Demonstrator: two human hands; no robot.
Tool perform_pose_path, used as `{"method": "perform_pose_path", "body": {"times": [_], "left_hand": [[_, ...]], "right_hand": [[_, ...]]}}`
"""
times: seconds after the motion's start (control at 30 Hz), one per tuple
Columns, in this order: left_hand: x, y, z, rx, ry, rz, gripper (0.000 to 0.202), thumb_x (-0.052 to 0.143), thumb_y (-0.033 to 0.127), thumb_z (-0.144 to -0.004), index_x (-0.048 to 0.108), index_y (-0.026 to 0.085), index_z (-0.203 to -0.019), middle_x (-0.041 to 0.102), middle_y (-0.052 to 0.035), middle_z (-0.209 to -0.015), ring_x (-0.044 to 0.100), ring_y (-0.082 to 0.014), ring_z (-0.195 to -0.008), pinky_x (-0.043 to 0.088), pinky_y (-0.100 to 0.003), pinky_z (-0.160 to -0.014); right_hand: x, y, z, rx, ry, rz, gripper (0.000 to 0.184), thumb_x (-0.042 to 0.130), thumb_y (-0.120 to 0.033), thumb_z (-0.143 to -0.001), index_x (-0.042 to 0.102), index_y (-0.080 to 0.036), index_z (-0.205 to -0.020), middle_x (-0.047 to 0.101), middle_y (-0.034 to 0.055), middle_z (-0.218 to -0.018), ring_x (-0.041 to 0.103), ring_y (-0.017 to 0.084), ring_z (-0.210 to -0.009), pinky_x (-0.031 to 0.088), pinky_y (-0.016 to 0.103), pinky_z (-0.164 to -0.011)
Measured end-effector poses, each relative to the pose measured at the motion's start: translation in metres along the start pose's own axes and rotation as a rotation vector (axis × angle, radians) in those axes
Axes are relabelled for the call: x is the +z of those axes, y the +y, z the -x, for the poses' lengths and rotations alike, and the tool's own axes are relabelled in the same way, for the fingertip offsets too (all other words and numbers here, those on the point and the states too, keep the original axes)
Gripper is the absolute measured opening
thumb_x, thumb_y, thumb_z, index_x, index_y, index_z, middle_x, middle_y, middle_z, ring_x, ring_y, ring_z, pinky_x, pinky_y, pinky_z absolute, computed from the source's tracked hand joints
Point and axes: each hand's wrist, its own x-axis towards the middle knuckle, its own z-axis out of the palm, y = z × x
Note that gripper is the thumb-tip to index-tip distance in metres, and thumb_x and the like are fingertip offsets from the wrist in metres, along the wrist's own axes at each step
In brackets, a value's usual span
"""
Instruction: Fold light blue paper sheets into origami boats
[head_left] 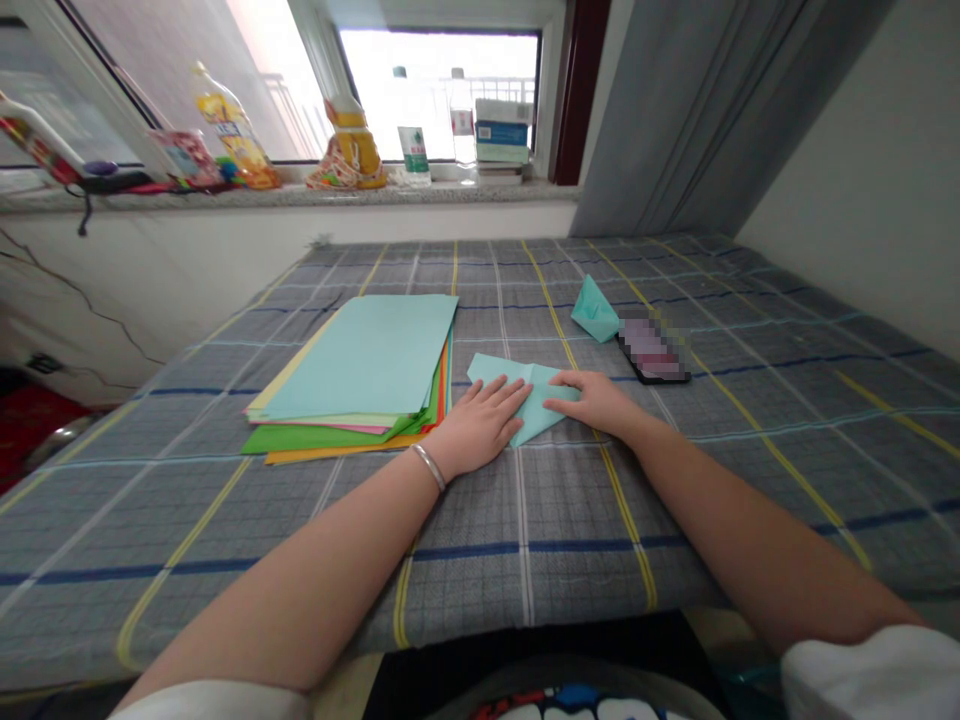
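A folded sheet of light blue-green paper (541, 408) lies on the checked cloth between my two hands. My left hand (484, 425), with a silver bangle at the wrist, presses flat on the paper's left part, its fingers stretched out. At the paper's right corner, my right hand (592, 400) has curled fingers and a thumb holding the edge; what the fingertips do underneath is hidden. Behind it stands a small folded paper shape (595, 310) of the same colour. A stack of coloured paper (367, 360), light blue on top, lies left of my left hand.
A phone (652, 350) with a blurred screen lies beside the small paper shape. Plaid cloth (465, 570) covers the surface. Bottles, a tube (413, 152) and boxes (501, 130) line the windowsill (450, 195). A grey curtain (675, 110) hangs at the right.
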Motion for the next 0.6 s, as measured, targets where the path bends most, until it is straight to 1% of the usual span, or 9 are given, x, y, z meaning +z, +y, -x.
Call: {"method": "perform_pose_path", "body": {"times": [0.07,0.13,0.2,0.27,0.33,0.4,0.5,0.6], "left_hand": [[-0.001,-0.001,-0.001,-0.017,-0.002,0.036,0.056,0.024,0.037,-0.099,0.016,0.017,-0.150,0.027,-0.0071,-0.154,0.020,-0.0242,-0.143,0.017,-0.046,-0.116],[-0.003,0.000,-0.002,-0.016,-0.013,0.049,0.055,0.024,0.034,-0.099,0.016,0.016,-0.150,0.026,-0.0073,-0.155,0.018,-0.0234,-0.144,0.015,-0.046,-0.116],[-0.006,0.002,-0.002,0.042,-0.046,0.040,0.051,0.023,0.033,-0.099,0.022,0.020,-0.149,0.023,-0.0037,-0.156,0.015,-0.0221,-0.144,0.012,-0.047,-0.117],[-0.009,0.004,-0.002,0.111,-0.086,0.017,0.049,0.021,0.034,-0.100,0.025,0.024,-0.147,0.021,-0.0005,-0.156,0.013,-0.0210,-0.145,0.009,-0.047,-0.117],[-0.010,0.006,-0.002,0.133,-0.124,-0.010,0.050,0.021,0.039,-0.100,0.023,0.025,-0.148,0.020,0.0000,-0.156,0.012,-0.0215,-0.145,0.008,-0.048,-0.116],[-0.011,0.006,-0.001,0.116,-0.151,-0.036,0.055,0.023,0.046,-0.099,0.020,0.025,-0.149,0.017,-0.0007,-0.157,0.009,-0.0242,-0.145,0.007,-0.051,-0.116],[-0.012,0.005,0.001,0.091,-0.191,-0.060,0.061,0.026,0.053,-0.097,0.016,0.025,-0.150,0.013,-0.0018,-0.157,0.008,-0.0271,-0.145,0.007,-0.053,-0.115],[-0.011,0.004,0.002,0.083,-0.196,-0.073,0.061,0.025,0.052,-0.097,0.016,0.024,-0.150,0.013,-0.0018,-0.157,0.009,-0.0268,-0.145,0.009,-0.052,-0.115]], "right_hand": [[-0.006,0.006,0.001,-0.052,-0.045,-0.122,0.023,0.063,-0.038,-0.078,0.067,-0.019,-0.091,0.070,0.0022,-0.093,0.062,0.019,-0.088,0.044,0.029,-0.080],[-0.014,0.010,0.003,-0.076,-0.111,-0.203,0.023,0.061,-0.039,-0.079,0.068,-0.019,-0.088,0.070,0.0017,-0.089,0.062,0.019,-0.085,0.045,0.029,-0.079],[-0.020,0.013,0.005,-0.095,-0.219,-0.252,0.027,0.059,-0.042,-0.081,0.070,-0.019,-0.088,0.070,0.0016,-0.089,0.062,0.019,-0.086,0.046,0.029,-0.080],[-0.026,0.016,0.007,-0.117,-0.324,-0.280,0.028,0.060,-0.043,-0.080,0.072,-0.020,-0.090,0.072,0.0018,-0.092,0.063,0.020,-0.090,0.045,0.031,-0.085],[-0.031,0.020,0.008,-0.147,-0.399,-0.288,0.025,0.063,-0.039,-0.077,0.074,-0.021,-0.091,0.072,0.0021,-0.096,0.063,0.020,-0.095,0.044,0.032,-0.091],[-0.035,0.022,0.009,-0.188,-0.458,-0.277,0.021,0.063,-0.029,-0.075,0.075,-0.022,-0.091,0.073,0.0019,-0.098,0.063,0.019,-0.098,0.042,0.031,-0.095],[-0.040,0.023,0.011,-0.225,-0.505,-0.233,0.026,0.059,-0.017,-0.073,0.075,-0.024,-0.093,0.072,0.0011,-0.103,0.062,0.017,-0.101,0.041,0.029,-0.097],[-0.045,0.022,0.014,-0.217,-0.521,-0.197,0.024,0.061,-0.019,-0.073,0.076,-0.025,-0.091,0.070,0.0010,-0.106,0.062,0.017,-0.101,0.041,0.029,-0.097]]}}
